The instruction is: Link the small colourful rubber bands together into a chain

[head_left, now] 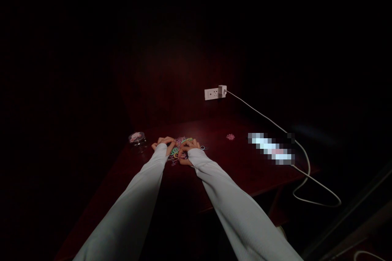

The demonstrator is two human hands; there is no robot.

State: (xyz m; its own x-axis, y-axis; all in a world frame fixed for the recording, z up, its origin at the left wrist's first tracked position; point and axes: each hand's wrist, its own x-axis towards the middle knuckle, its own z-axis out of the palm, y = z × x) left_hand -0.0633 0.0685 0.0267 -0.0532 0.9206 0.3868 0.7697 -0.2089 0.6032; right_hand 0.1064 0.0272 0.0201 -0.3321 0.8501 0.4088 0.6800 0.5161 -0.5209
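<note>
A pile of small colourful rings and bands [174, 155] lies on the dark red table [226, 163], between and under both hands. My left hand [163, 144] is at the pile's left side, its fingers bent and drawn together; what they pinch, if anything, is too small to name. At the right side, my right hand [188, 151] has curled fingers over the pile, also closed on something I cannot make out. A pale ring [202, 147] lies just right of my right hand. Farther right sits a small pink cluster [230, 136].
A clear round container [137, 140] with a pinkish top stands left of the hands. At the right lies a bright, pixelated device [271, 147]. A white cable [263, 115] runs from the charger [222, 90] in the wall socket [210, 94] past the table's right side.
</note>
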